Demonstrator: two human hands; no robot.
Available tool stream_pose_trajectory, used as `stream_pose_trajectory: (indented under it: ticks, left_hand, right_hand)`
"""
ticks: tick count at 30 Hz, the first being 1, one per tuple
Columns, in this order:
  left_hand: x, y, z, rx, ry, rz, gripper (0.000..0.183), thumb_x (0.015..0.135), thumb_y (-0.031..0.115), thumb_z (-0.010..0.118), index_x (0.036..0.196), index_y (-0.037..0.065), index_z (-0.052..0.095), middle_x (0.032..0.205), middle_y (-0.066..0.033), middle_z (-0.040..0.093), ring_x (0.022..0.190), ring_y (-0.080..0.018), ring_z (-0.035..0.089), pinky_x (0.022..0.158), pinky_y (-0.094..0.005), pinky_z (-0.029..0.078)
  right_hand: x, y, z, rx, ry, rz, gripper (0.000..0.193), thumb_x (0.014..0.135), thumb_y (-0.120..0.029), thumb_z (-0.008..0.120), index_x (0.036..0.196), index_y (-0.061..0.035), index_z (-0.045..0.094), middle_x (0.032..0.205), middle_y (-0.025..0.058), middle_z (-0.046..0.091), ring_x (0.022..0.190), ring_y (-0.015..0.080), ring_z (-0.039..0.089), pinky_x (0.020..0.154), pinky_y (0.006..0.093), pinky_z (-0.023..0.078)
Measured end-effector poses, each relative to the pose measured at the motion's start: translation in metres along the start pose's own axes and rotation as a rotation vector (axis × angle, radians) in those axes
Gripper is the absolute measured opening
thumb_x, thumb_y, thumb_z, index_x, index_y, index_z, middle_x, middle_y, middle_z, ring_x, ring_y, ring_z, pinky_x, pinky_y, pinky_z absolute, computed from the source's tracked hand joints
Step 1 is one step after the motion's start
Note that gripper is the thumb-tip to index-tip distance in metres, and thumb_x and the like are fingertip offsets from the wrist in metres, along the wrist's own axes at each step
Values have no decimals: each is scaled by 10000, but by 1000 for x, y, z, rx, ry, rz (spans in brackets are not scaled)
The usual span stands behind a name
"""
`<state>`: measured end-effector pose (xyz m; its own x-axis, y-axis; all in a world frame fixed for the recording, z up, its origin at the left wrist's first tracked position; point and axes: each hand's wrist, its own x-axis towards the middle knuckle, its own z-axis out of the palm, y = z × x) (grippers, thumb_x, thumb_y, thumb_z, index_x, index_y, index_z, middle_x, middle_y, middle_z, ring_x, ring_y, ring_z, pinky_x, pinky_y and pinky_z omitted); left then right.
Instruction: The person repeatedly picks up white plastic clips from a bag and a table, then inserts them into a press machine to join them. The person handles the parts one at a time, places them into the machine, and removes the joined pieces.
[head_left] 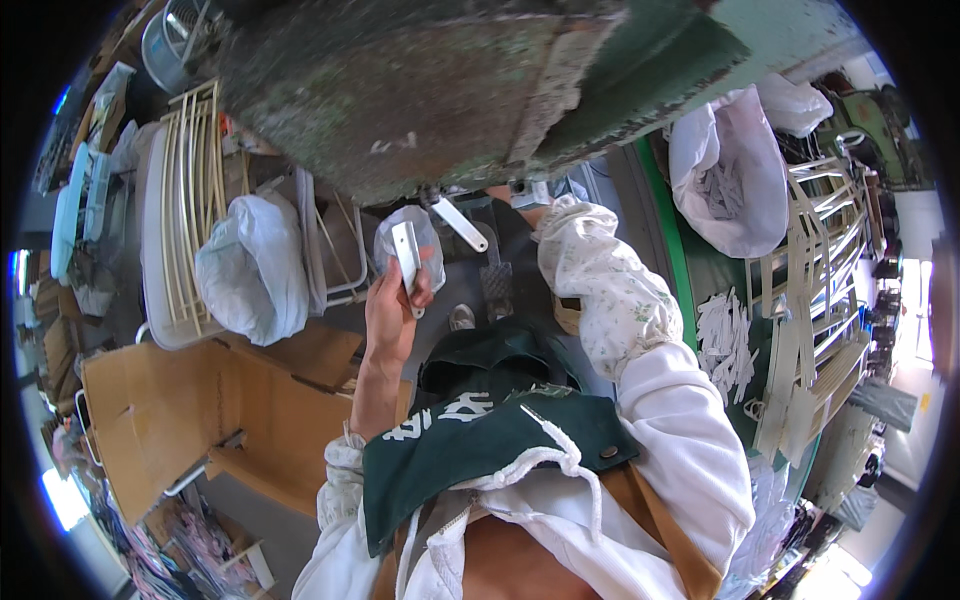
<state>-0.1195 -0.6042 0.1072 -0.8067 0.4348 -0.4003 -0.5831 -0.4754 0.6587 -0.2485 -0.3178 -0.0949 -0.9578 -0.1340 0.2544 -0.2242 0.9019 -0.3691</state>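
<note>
My left hand (385,310) is closed around a white, narrow strip with rounded ends and small holes (404,250), held upright below the machine. Just right of it, a similar white strip (460,224) sticks out at a slant from under the lower edge of the large green machine (420,110). My right hand (530,212) reaches in beneath that edge, past the flowered sleeve cover (600,270). Its fingers are mostly hidden, so what they touch cannot be made out.
Left of me lie a white bag (255,270), long pale strips (190,200) and an open cardboard box (150,410). At right, a green bench holds a white sack of pieces (728,180), a pile of small white strips (725,345) and stacked slats (815,330).
</note>
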Motion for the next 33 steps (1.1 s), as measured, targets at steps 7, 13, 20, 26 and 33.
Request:
stream_pose_trajectory:
  ticks: [7,13,20,26,33]
  left_hand:
    - [1,2,5,163,71,70,269,926,196,586,1082,-21,556,760,-62,581,610,-137,543,566,-249,424]
    - [14,-2,5,255,85,169,270,874,72,637,1111,-22,550,789,-47,593,625,-120,555,578,-241,433]
    - [13,-4,-23,-118,18,19,288,923,106,573,1186,-8,559,787,-20,531,696,-128,485,665,-268,402]
    - [5,4,-8,-7,-45,1,155,954,170,526,1007,29,563,785,-46,574,621,-104,479,585,-244,381]
    - [-5,16,4,313,34,102,154,950,190,502,956,51,568,754,-59,623,546,-72,485,486,-207,332]
  right_hand:
    - [-9,6,-6,25,6,-6,364,708,-268,677,1021,-88,631,1012,155,642,987,355,579,811,431,457]
    - [-9,15,-14,19,45,3,348,700,-282,676,990,-96,633,988,147,644,957,359,583,782,431,460]
    - [-9,9,-22,71,104,33,330,690,-299,674,955,-106,636,960,137,646,922,364,589,747,430,464]
    - [18,-8,29,-103,200,16,316,681,-313,673,925,-114,639,936,129,648,893,368,593,718,430,467]
    - [15,-3,50,-109,225,-46,301,672,-330,671,889,-123,642,908,119,651,858,373,598,683,430,470]
